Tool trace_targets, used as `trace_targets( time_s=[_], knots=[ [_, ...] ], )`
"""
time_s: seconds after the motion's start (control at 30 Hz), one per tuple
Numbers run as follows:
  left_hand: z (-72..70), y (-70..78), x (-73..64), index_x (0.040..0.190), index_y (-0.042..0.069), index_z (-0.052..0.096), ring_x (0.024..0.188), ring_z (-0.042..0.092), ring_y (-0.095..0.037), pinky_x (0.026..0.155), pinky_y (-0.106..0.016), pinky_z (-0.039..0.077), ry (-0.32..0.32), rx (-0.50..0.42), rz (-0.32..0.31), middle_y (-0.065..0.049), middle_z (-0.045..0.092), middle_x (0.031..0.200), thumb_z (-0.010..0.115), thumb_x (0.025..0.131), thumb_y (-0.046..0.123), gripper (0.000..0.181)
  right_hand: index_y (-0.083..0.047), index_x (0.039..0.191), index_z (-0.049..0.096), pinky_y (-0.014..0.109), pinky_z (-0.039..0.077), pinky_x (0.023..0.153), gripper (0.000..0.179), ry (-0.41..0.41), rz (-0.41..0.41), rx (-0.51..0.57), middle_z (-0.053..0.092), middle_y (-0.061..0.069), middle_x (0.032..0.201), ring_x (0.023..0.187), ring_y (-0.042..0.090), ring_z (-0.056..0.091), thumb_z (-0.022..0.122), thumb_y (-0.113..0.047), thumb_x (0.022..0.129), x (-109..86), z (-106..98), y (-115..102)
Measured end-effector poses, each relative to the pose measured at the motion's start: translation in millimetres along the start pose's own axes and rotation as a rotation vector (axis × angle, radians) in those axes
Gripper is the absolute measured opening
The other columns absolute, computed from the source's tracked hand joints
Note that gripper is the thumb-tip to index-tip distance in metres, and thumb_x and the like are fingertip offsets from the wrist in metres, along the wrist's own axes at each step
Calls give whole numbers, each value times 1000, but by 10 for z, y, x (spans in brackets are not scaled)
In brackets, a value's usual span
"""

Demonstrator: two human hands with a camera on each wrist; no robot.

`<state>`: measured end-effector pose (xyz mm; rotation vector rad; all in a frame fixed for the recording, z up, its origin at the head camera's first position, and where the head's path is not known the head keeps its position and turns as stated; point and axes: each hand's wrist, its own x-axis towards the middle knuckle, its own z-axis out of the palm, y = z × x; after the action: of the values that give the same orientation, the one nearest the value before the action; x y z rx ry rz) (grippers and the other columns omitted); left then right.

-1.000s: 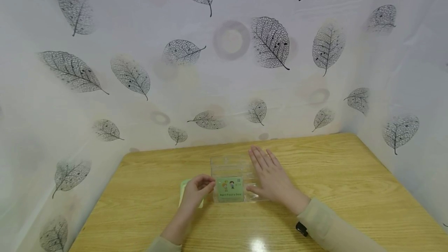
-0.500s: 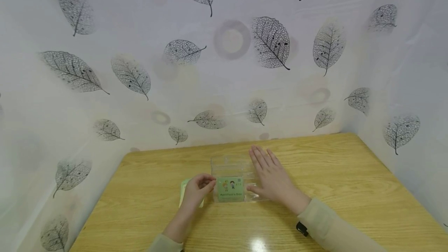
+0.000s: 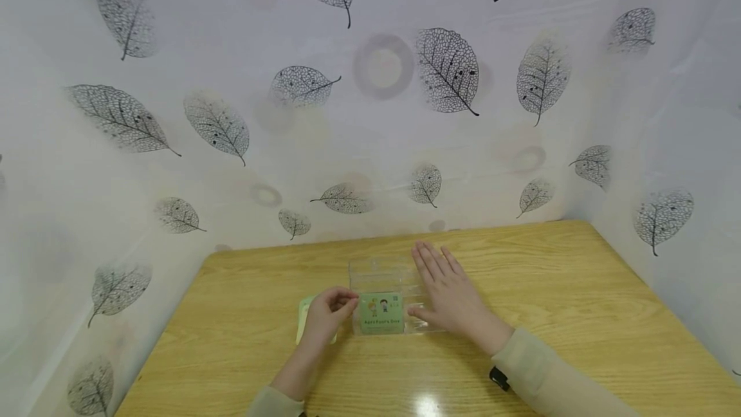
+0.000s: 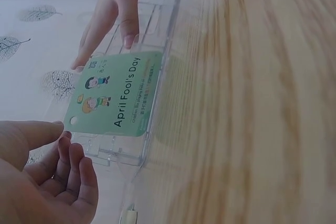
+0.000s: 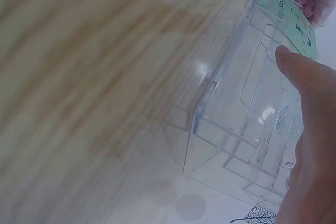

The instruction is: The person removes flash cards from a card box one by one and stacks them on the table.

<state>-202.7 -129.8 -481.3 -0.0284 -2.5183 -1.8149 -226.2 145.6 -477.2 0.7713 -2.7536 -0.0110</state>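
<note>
A green card printed "April Fool's Day" with two cartoon children lies at the near left part of a clear plastic case with several compartments. My left hand pinches the card's punched corner between thumb and forefinger, the other fingers curled under, as the left wrist view of the card shows. Flat over the right side of the case rests my right hand, fingers straight and thumb spread toward the card. In the right wrist view its thumb reaches over the clear compartments.
Partly hidden behind my left hand, more pale green and yellow cards lie on the wooden table. A white sheet with leaf prints hangs behind the table and along both sides.
My left hand has shifted very slightly to the right at the card's edge. The right hand and the case stay in place.
</note>
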Motion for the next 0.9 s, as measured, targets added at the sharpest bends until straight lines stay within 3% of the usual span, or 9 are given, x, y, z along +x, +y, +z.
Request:
trace_targets(
  time_s=[0.5,0.9],
  knots=[
    [7,-41,20,102,-2,73,81,59,-8,73,-16,52,-14,49,34,-9,71,92,76,94,3,10,3,166,22,56,17,134,114,32,-7,3,18,21,176,163,39,24,63,-73,92,-9,19,3],
    [21,1,-5,98,-1,73,80,58,-9,71,-16,51,-12,22,29,-8,68,89,80,91,2,10,2,167,21,56,17,134,116,20,-6,-13,17,20,176,164,39,22,61,-76,91,-4,21,9]
  ],
)
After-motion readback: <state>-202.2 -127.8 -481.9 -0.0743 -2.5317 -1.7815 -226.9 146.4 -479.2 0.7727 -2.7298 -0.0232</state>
